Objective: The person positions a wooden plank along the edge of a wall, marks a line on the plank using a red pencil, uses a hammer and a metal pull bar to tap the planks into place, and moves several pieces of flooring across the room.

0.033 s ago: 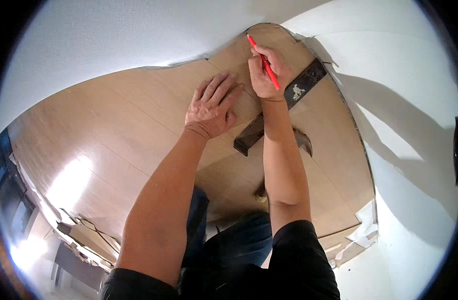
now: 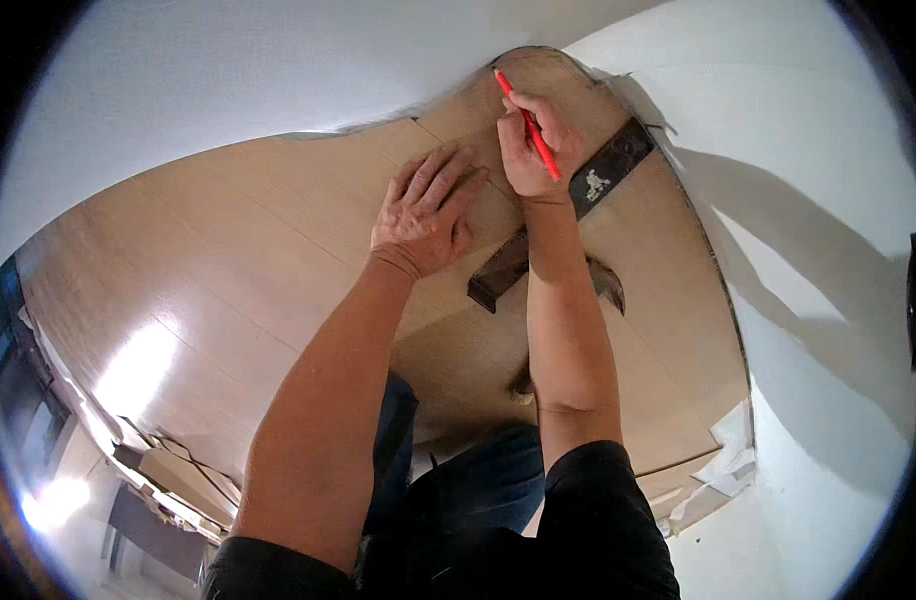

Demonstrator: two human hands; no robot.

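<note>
My right hand grips a red pencil. Its tip rests at the far edge of the wood-look floor planks, close to the white wall. To the left, my left hand lies flat on the planks with its fingers spread, holding nothing. Beneath my right wrist runs a dark flat metal bar with a pale worn patch; my forearm covers its middle. A dark curved metal claw juts out beside that forearm, the rest of its tool mostly hidden.
White walls rise along the far and right sides of the floor. Broken board scraps lie at the lower left, and torn pale pieces at the lower right. My knees are on the floor close to me.
</note>
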